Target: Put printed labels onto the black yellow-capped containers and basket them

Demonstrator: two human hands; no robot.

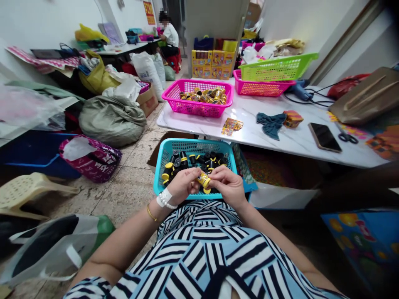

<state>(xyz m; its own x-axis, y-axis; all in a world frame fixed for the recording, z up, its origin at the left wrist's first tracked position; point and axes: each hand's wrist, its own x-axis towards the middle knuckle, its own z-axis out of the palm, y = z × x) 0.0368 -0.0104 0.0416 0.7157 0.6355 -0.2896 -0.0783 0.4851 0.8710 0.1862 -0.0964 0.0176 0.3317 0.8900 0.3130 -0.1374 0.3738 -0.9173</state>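
Both hands meet over my lap, pinching one small yellow-capped roll with a yellow label (204, 182). My left hand (183, 185) grips its left end, fingers curled. My right hand (226, 182) holds the right end, fingers closed on it. Just beyond them a teal basket (162, 158) rests on my knees, filled with several black rolls with yellow caps (193, 162). On the white table (280, 137) ahead, a pink basket (199, 109) holds several labelled rolls (205, 95).
On the table lie sticker sheets (231, 125), a teal cloth (270, 122), a small box (292, 118), a phone (324, 137), scissors (347, 137) and green and pink baskets (277, 68). Bags and a stool (28, 191) crowd the floor at left. A person (170, 37) sits far back.
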